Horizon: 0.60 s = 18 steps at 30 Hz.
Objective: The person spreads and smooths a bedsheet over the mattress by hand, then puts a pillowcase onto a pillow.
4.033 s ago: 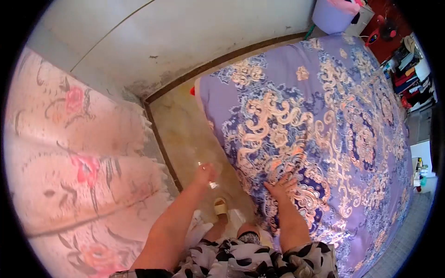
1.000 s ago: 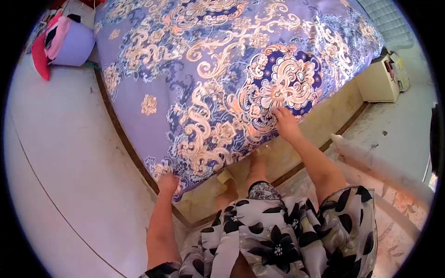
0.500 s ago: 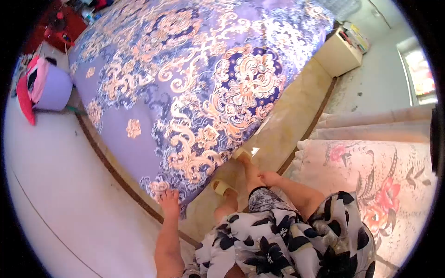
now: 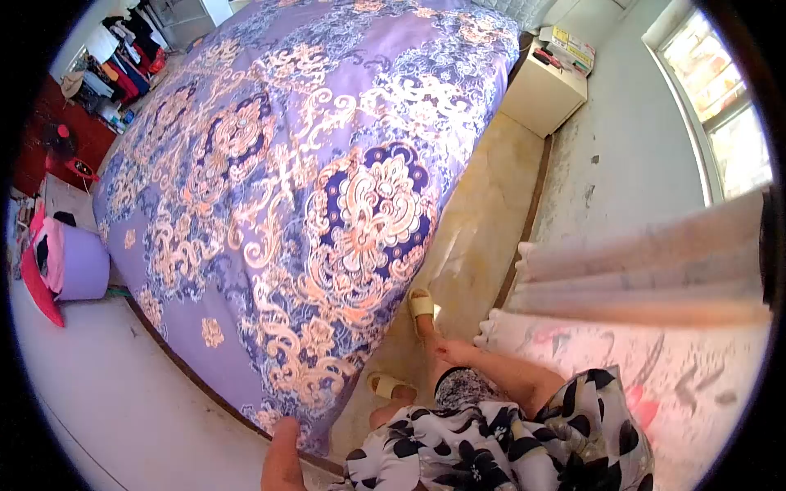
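A purple bedspread with ornate peach, white and dark blue patterns covers the bed and hangs over its near corner. My left hand is at that corner, against the cloth; its fingers are bent out of sight, so their grip cannot be made out. Resting on my bare lower leg, just below the dark patterned cuff, is my right hand, its fingers loosely laid and holding nothing visible. My feet wear pale yellow slippers on the floor beside the bed.
A light bedside cabinet with items on top stands by the wall. Pink floral curtains hang at the right, below the window. A purple bin with pink cloth is at the left, and clothes hang farther back.
The view has tilted up, showing more of the bed's far end and the window. My left hand's fingers, spread on the bedspread corner before, are now hidden. My right hand stays at my leg.
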{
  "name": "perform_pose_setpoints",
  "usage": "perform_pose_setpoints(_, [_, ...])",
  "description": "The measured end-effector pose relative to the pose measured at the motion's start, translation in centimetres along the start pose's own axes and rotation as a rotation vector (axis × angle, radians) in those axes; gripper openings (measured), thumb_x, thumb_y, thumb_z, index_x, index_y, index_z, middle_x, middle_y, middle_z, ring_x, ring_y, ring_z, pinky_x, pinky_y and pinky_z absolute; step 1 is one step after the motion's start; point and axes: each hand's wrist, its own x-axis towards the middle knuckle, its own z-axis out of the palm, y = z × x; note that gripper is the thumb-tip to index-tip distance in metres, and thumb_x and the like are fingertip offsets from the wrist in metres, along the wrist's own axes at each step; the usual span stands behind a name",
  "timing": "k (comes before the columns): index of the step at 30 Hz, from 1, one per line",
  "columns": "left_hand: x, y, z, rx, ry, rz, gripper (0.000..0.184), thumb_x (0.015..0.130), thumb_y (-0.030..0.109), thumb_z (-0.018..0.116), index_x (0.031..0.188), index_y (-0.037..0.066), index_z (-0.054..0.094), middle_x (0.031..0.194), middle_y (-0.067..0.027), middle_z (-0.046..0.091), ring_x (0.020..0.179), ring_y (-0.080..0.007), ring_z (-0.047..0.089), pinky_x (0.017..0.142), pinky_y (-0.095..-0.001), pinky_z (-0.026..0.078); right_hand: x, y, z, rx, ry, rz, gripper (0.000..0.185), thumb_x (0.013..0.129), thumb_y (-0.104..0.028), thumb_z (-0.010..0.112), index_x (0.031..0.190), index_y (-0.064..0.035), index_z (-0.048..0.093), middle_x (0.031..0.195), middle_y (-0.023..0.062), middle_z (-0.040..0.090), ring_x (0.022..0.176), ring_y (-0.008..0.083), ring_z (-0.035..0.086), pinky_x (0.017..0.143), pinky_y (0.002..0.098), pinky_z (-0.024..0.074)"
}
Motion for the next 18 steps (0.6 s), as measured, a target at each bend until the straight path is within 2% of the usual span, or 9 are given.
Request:
perform_pose_setpoints(4, [-4.8, 4.5, -12.4, -0.117, 0.268, -0.032, 0.030, 0.079, 0.025, 0.065, 0.099, 0.004, 0.064, 0.101, -0.0153, 0.064, 0.098, -0.0310, 0.061, 0.084, -0.0448, 0.047, 4.1, -0.8, -6.7, 0.084, 0.238, 0.061, 0.027, 0.080, -0.015, 0.052, 0.103, -0.0063, 0.061, 0.093, 0.0194, 0.063, 0.088, 0.0377, 0.059, 0.077, 0.0438, 0.0469])
perform_pose_setpoints(6, [-6.1, 7.1, -19.1, -0.293, 0.585, 0.066, 0.033, 0.078, 0.026, 0.065, 0.102, 0.003, 0.060, 0.104, -0.0160, 0.062, 0.101, -0.0299, 0.058, 0.087, -0.0438, 0.045, 7.6, -3.8, -10.2, 0.040, 0.464, -0.083, 0.029, 0.079, -0.009, 0.050, 0.106, -0.0071, 0.060, 0.097, 0.0180, 0.062, 0.091, 0.0368, 0.057, 0.081, 0.0433, 0.0461])
perform_pose_setpoints(8, [-5.2, 10.1, -23.5, -0.383, 0.706, 0.174, 0.043, 0.074, 0.021, 0.069, 0.113, 0.008, 0.055, 0.120, -0.0125, 0.055, 0.121, -0.0310, 0.044, 0.097, -0.0518, 0.034, 11.4, -8.4, -14.4, -0.135, 0.544, -0.249, 0.033, 0.077, -0.004, 0.049, 0.109, -0.0067, 0.058, 0.104, 0.0159, 0.060, 0.097, 0.0351, 0.055, 0.083, 0.0411, 0.0457])
perform_pose_setpoints(10, [-4.3, 13.6, -26.5, -0.287, 0.811, 0.276, 0.063, 0.072, 0.023, 0.072, 0.128, 0.010, 0.045, 0.136, -0.0180, 0.038, 0.127, -0.0382, 0.030, 0.098, -0.0531, 0.031, 15.4, -12.3, -16.8, -0.381, 0.526, -0.273, 0.048, 0.077, -0.005, 0.054, 0.123, -0.0171, 0.051, 0.130, 0.0116, 0.045, 0.124, 0.0374, 0.038, 0.098, 0.0490, 0.0358])
perform_pose_setpoints(11, [-3.9, 15.0, -26.8, -0.308, 0.749, 0.287, 0.071, 0.069, 0.026, 0.074, 0.131, 0.014, 0.042, 0.140, -0.0185, 0.032, 0.130, -0.0408, 0.023, 0.099, -0.0552, 0.029, 16.2, -14.6, -18.7, -0.452, 0.446, -0.313, 0.052, 0.079, -0.007, 0.054, 0.129, -0.0190, 0.045, 0.140, 0.0121, 0.034, 0.132, 0.0358, 0.026, 0.101, 0.0594, 0.0275])
perform_pose_setpoints(13, [-3.5, 17.4, -27.0, -0.354, 0.617, 0.314, 0.087, 0.064, 0.031, 0.079, 0.138, 0.020, 0.035, 0.147, -0.0195, 0.019, 0.134, -0.0459, 0.011, 0.101, -0.0593, 0.024, 19.2, -14.5, -18.8, -0.607, 0.459, -0.396, 0.063, 0.078, -0.006, 0.054, 0.133, -0.0326, 0.038, 0.143, 0.0086, 0.028, 0.132, 0.0384, 0.025, 0.098, 0.0636, 0.0284])
perform_pose_setpoints(14, [-4.2, 17.9, -25.8, -0.368, 0.511, 0.286, 0.083, 0.067, 0.029, 0.078, 0.138, 0.025, 0.035, 0.149, -0.0162, 0.014, 0.136, -0.0436, 0.006, 0.101, -0.0637, 0.019, 19.0, -13.6, -18.8, -0.619, 0.398, -0.352, 0.065, 0.077, -0.007, 0.055, 0.134, -0.0325, 0.038, 0.144, 0.0085, 0.027, 0.133, 0.0385, 0.023, 0.097, 0.0644, 0.0287])
perform_pose_setpoints(17, [-4.9, 14.3, -13.2, -0.323, 0.396, 0.305, 0.091, 0.066, 0.032, 0.079, 0.142, 0.033, 0.029, 0.152, -0.0137, 0.006, 0.138, -0.0426, 0.001, 0.101, -0.0687, 0.014, 14.6, -9.0, -16.9, -0.635, 0.248, -0.167, 0.067, 0.077, -0.010, 0.058, 0.136, -0.0322, 0.037, 0.146, 0.0075, 0.024, 0.134, 0.0392, 0.021, 0.096, 0.0624, 0.0310])
perform_pose_setpoints(18, [-4.3, 12.1, -7.6, -0.227, 0.289, 0.328, 0.099, 0.061, 0.039, 0.080, 0.143, 0.026, 0.026, 0.151, -0.0164, 0.010, 0.138, -0.0433, 0.000, 0.103, -0.0659, 0.010, 13.0, -6.5, -15.6, -0.648, 0.218, -0.083, 0.067, 0.077, -0.012, 0.060, 0.136, -0.0322, 0.037, 0.147, 0.0067, 0.023, 0.134, 0.0399, 0.021, 0.098, 0.0590, 0.0327])
